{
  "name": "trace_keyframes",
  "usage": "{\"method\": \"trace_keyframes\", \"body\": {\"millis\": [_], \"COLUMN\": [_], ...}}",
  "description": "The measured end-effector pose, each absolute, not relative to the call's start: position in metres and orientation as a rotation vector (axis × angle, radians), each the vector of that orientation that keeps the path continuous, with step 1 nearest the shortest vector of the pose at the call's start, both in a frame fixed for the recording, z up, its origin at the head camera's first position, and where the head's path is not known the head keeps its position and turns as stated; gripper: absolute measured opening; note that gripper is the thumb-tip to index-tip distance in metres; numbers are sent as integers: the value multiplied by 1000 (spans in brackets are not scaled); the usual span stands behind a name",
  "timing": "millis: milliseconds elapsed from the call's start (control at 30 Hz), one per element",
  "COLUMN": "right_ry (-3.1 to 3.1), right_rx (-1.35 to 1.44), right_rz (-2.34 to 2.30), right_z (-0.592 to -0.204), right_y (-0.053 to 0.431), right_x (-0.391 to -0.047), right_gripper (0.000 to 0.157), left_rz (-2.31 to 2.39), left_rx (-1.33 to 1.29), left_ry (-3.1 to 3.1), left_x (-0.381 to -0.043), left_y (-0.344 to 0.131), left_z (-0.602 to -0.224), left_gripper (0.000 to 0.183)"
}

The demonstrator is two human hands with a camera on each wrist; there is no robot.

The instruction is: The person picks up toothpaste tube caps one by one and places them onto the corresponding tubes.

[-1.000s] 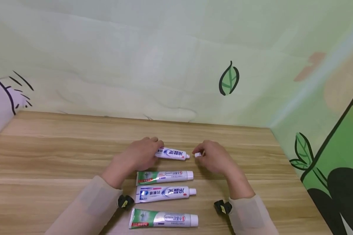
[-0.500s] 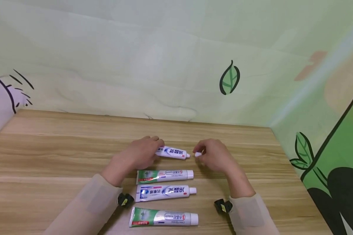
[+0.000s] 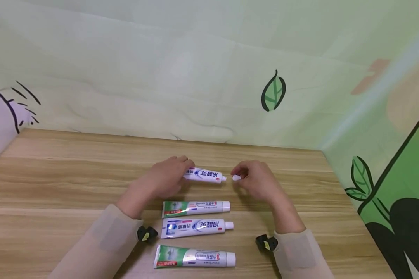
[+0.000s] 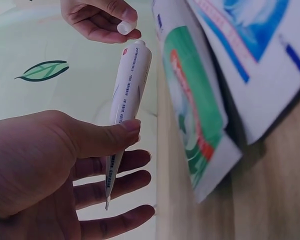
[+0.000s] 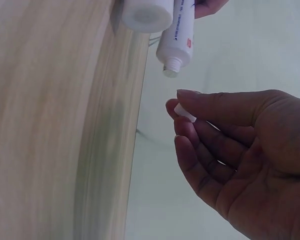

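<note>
My left hand [image 3: 169, 177] grips a white and blue toothpaste tube [image 3: 205, 175] near its flat end, thumb on one side and fingers on the other in the left wrist view. The tube's bare nozzle [image 5: 171, 67] points right toward my right hand [image 3: 256, 180]. Between thumb and fingertips, that hand pinches a small white cap [image 3: 236, 177], a short gap away from the nozzle. In the right wrist view the cap [image 5: 185, 113] is partly covered by the fingers. Closer to me lies a green and white toothpaste tube [image 3: 197, 208] with its cap on.
Two more capped tubes lie below in a column: a white and blue toothpaste tube [image 3: 195, 227] and a green and white toothpaste tube [image 3: 195, 257]. The wooden table [image 3: 73, 166] meets a pale green printed wall [image 3: 143, 85] behind.
Both hands have shifted slightly away from me and up in the head view, carrying the tube and the cap. The gap between nozzle and cap stays about the same.
</note>
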State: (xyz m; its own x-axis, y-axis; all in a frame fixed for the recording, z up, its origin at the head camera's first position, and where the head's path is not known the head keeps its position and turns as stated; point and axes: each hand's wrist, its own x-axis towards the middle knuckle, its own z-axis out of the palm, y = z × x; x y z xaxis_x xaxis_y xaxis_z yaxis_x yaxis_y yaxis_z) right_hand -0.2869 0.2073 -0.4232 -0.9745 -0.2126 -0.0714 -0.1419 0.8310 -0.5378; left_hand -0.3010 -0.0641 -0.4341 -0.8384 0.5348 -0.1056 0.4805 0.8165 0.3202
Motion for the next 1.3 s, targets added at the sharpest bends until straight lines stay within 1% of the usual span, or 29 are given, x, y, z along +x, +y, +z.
{"method": "trace_keyframes", "body": {"millis": [300,467,733,967,1133,1300], "right_ry": [2924,2944,2987,3015,3005,3010], "right_rx": [-358,-373,-362,-370,-423,-458], "right_rz": [-877,-924,-991,-1042,-1120,-1135], "right_z": [-419,-417,-414,-413,-415,-415], "right_y": [208,209,207,206,206,205], "right_x": [-287,-287,-285,-284,-285,-285], "right_gripper": [14,15,23,17,21,20], "left_rz": [464,485,504,526,545,564], "left_rx": [834,860,874,885,896,902], "left_ry": [2857,2870,2885,2885,2882,2880], "left_x": [-299,-300,-301,-301,-300,-301], "left_y": [-69,-71,-75,-77,-77,-78], "left_z": [-425,-422,-417,-414,-413,-413], "left_gripper": [47,46,46,46,45,44]}}
